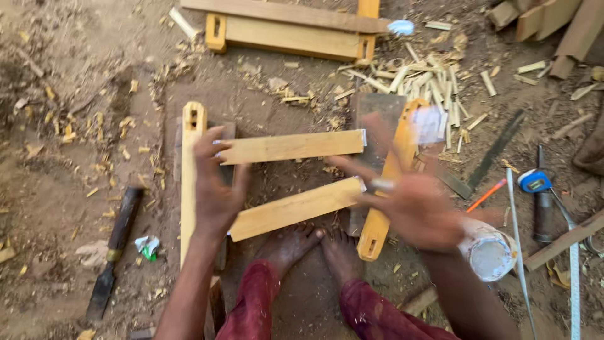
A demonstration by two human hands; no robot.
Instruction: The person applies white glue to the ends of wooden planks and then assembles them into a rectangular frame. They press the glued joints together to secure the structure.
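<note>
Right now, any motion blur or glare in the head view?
Head view: the right hand and the white container by it are motion-smeared; the left hand is only slightly soft; the wooden slats and chisel are sharp. Light is even and diffuse, no glare, only faint shadows.

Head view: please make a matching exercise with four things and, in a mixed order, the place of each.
Things:
1. chisel
2. tape measure
3. left hand
4. white container

Places:
A. by the right hand
B. on the ground at far left
C. on the left upright rail
D. on the ground at far right

Pairs: 1-B, 2-D, 3-C, 4-A
</note>
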